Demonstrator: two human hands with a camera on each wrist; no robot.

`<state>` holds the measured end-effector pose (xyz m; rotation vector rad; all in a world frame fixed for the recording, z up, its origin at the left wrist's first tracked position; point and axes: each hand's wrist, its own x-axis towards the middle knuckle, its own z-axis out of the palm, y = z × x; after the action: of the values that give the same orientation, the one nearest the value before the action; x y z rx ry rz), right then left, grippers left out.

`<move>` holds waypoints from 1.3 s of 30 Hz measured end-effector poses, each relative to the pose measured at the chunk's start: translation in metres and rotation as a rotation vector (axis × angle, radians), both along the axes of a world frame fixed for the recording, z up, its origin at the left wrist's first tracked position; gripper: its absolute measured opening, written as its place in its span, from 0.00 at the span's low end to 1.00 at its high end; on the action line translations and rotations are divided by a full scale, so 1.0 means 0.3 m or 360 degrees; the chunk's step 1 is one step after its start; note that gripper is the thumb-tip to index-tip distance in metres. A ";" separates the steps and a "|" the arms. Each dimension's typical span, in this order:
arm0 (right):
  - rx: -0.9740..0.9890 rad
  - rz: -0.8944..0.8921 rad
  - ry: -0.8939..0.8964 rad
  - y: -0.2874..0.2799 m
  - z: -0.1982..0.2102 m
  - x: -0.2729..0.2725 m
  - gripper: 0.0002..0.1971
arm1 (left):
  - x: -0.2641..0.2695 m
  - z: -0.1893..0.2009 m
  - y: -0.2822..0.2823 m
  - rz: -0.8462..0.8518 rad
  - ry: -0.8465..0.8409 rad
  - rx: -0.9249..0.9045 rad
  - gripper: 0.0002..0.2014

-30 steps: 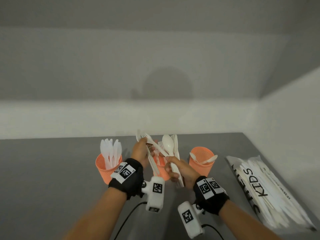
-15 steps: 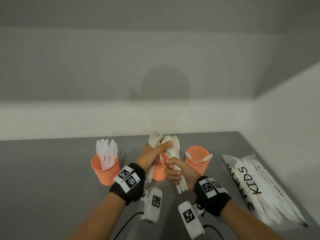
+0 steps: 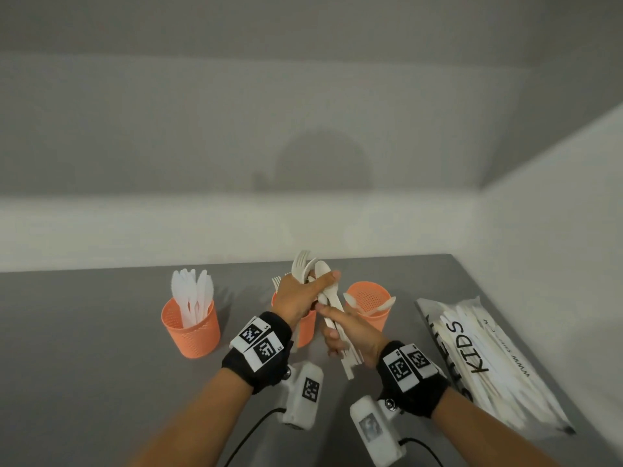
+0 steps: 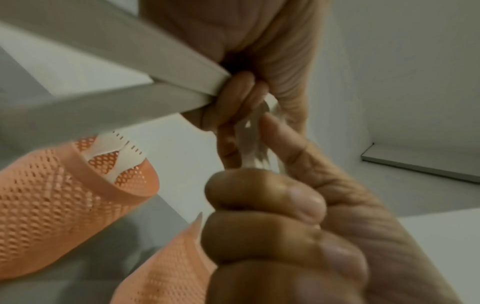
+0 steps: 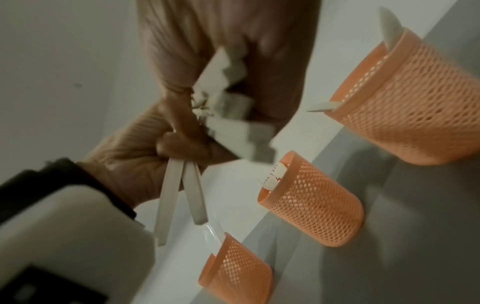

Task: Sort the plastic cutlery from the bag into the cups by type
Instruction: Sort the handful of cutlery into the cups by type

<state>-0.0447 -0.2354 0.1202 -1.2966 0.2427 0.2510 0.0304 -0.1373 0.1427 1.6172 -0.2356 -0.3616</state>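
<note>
My right hand [image 3: 350, 335] grips a bundle of white plastic cutlery [image 3: 349, 360] by the handles, heads pointing away, just in front of the middle orange mesh cup [image 3: 306, 326]. My left hand [image 3: 300, 294] grips two pieces by the necks, and its index finger and thumb lie over the heads of the bundle. A fork and spoon head [image 3: 305, 266] stick up above it. In the right wrist view those two handles [image 5: 168, 195] hang below the left hand [image 5: 135, 148]. The left cup [image 3: 190, 326] holds upright white pieces. The right cup [image 3: 369, 308] holds two leaning pieces.
The cutlery bag [image 3: 488, 358], printed KIDS, lies flat on the grey table [image 3: 84, 348] at the right, near the side wall. The three cups stand in a row along the far part of the table. A white back wall rises behind them.
My left hand has moved right with its pieces and now meets the bundle in my right hand. Both hands have come closer together over the middle cup.
</note>
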 end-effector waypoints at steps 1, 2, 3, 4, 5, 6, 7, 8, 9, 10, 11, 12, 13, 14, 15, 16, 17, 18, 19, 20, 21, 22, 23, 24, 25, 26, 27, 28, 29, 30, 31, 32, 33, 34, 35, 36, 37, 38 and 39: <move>0.0066 -0.0014 0.0003 -0.014 -0.004 -0.003 0.09 | 0.002 -0.005 -0.008 0.0015 0.0026 -0.0026 0.15; 0.0127 -0.0030 0.0000 -0.031 -0.012 -0.004 0.11 | 0.007 -0.011 -0.014 0.0036 0.0075 -0.0060 0.17; 0.0165 -0.0053 -0.0004 -0.048 -0.017 -0.004 0.14 | 0.013 -0.017 -0.018 0.0068 0.0141 -0.0095 0.16; 0.0176 -0.0088 -0.0007 -0.065 -0.020 -0.005 0.16 | 0.017 -0.024 -0.018 0.0105 0.0218 -0.0148 0.14; 0.0167 -0.0134 -0.0008 -0.083 -0.027 -0.005 0.17 | 0.021 -0.032 -0.017 0.0138 0.0292 -0.0208 0.11; 0.0137 -0.0181 -0.0013 -0.102 -0.034 -0.008 0.18 | 0.024 -0.037 -0.015 0.0177 0.0337 -0.0254 0.08; 0.0098 -0.0217 -0.0023 -0.121 -0.040 -0.011 0.21 | 0.029 -0.039 -0.011 0.0231 0.0330 -0.0267 0.09; 0.0047 -0.0233 -0.0040 -0.139 -0.045 -0.017 0.24 | 0.041 -0.040 -0.006 0.0302 0.0257 -0.0249 0.11; -0.0014 -0.0240 -0.0052 -0.155 -0.049 -0.022 0.26 | 0.057 -0.037 -0.002 0.0389 0.0142 -0.0233 0.13; -0.0063 -0.0243 -0.0061 -0.168 -0.050 -0.029 0.24 | 0.074 -0.028 0.001 0.0477 0.0008 -0.0235 0.14; -0.0092 -0.0251 -0.0071 -0.179 -0.045 -0.034 0.19 | 0.095 -0.016 -0.001 0.0542 -0.0115 -0.0250 0.13; -0.0106 -0.0262 -0.0083 -0.190 -0.037 -0.037 0.15 | 0.115 -0.004 -0.008 0.0579 -0.0210 -0.0275 0.11; -0.0111 -0.0270 -0.0104 -0.194 -0.028 -0.038 0.13 | 0.134 0.003 -0.015 0.0601 -0.0277 -0.0294 0.11; -0.0123 -0.0278 -0.0141 -0.200 -0.023 -0.036 0.13 | 0.150 0.005 -0.026 0.0609 -0.0325 -0.0306 0.10; -0.0155 -0.0288 -0.0177 -0.205 -0.020 -0.031 0.14 | 0.165 -0.001 -0.040 0.0605 -0.0345 -0.0316 0.10; -0.0203 -0.0310 -0.0191 -0.211 -0.020 -0.025 0.15 | 0.171 -0.012 -0.053 0.0591 -0.0352 -0.0313 0.11; -0.0242 -0.0338 -0.0190 -0.217 -0.021 -0.020 0.14 | 0.179 -0.034 -0.066 0.0579 -0.0349 -0.0283 0.11; -0.0260 -0.0354 -0.0193 -0.223 -0.022 -0.016 0.12 | 0.183 -0.061 -0.078 0.0570 -0.0345 -0.0227 0.11; -0.0259 -0.0357 -0.0193 -0.226 -0.021 -0.014 0.12 | 0.188 -0.097 -0.087 0.0564 -0.0333 -0.0156 0.09; -0.0239 -0.0348 -0.0191 -0.230 -0.020 -0.014 0.11 | 0.192 -0.133 -0.094 0.0559 -0.0320 -0.0090 0.09; -0.0199 -0.0328 -0.0189 -0.231 -0.020 -0.015 0.10 | 0.195 -0.170 -0.097 0.0556 -0.0299 -0.0009 0.08; -0.0153 -0.0301 -0.0183 -0.233 -0.023 -0.015 0.10 | 0.196 -0.206 -0.097 0.0548 -0.0280 0.0086 0.08; -0.0121 -0.0279 -0.0165 -0.233 -0.026 -0.015 0.09 | 0.195 -0.235 -0.095 0.0539 -0.0283 0.0181 0.08; -0.0093 -0.0269 -0.0138 -0.234 -0.030 -0.012 0.09 | 0.192 -0.257 -0.092 0.0529 -0.0314 0.0243 0.07; -0.0059 -0.0261 -0.0112 -0.235 -0.035 -0.007 0.09 | 0.185 -0.266 -0.088 0.0518 -0.0369 0.0283 0.05; -0.0011 -0.0253 -0.0087 -0.238 -0.043 -0.001 0.09 | 0.178 -0.269 -0.083 0.0507 -0.0459 0.0318 0.04; 0.0040 -0.0243 -0.0062 -0.240 -0.047 0.004 0.10 | 0.171 -0.265 -0.079 0.0497 -0.0569 0.0366 0.04; 0.0077 -0.0228 -0.0043 -0.242 -0.050 0.007 0.10 | 0.165 -0.256 -0.074 0.0491 -0.0699 0.0411 0.06; 0.0099 -0.0213 -0.0028 -0.244 -0.052 0.011 0.10 | 0.155 -0.239 -0.070 0.0492 -0.0805 0.0441 0.07; 0.0115 -0.0200 -0.0016 -0.244 -0.054 0.014 0.10 | 0.143 -0.218 -0.069 0.0503 -0.0892 0.0430 0.08; 0.0125 -0.0192 -0.0006 -0.244 -0.058 0.017 0.10 | 0.129 -0.194 -0.072 0.0519 -0.0948 0.0408 0.10; 0.0128 -0.0187 0.0001 -0.243 -0.063 0.021 0.12 | 0.113 -0.171 -0.077 0.0539 -0.0988 0.0377 0.12; 0.0133 -0.0179 0.0004 -0.242 -0.068 0.025 0.13 | 0.096 -0.149 -0.084 0.0545 -0.0994 0.0351 0.13; 0.0141 -0.0167 0.0000 -0.240 -0.075 0.028 0.16 | 0.080 -0.130 -0.092 0.0520 -0.0972 0.0301 0.13; 0.0145 -0.0149 -0.0014 -0.237 -0.077 0.030 0.17 | 0.067 -0.114 -0.101 0.0470 -0.0900 0.0239 0.11; 0.0138 -0.0127 -0.0033 -0.232 -0.078 0.031 0.17 | 0.055 -0.098 -0.112 0.0404 -0.0798 0.0187 0.10; 0.0122 -0.0109 -0.0051 -0.227 -0.076 0.030 0.15 | 0.046 -0.085 -0.123 0.0354 -0.0701 0.0154 0.08; 0.0101 -0.0104 -0.0060 -0.222 -0.074 0.027 0.12 | 0.038 -0.075 -0.133 0.0315 -0.0620 0.0125 0.07; 0.0085 -0.0109 -0.0062 -0.217 -0.071 0.023 0.09 | 0.030 -0.065 -0.142 0.0271 -0.0558 0.0109 0.06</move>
<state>-0.0376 -0.3007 0.0989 -1.2372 0.2451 0.1727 0.0394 -0.1801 0.1231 1.7492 -0.3508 0.0473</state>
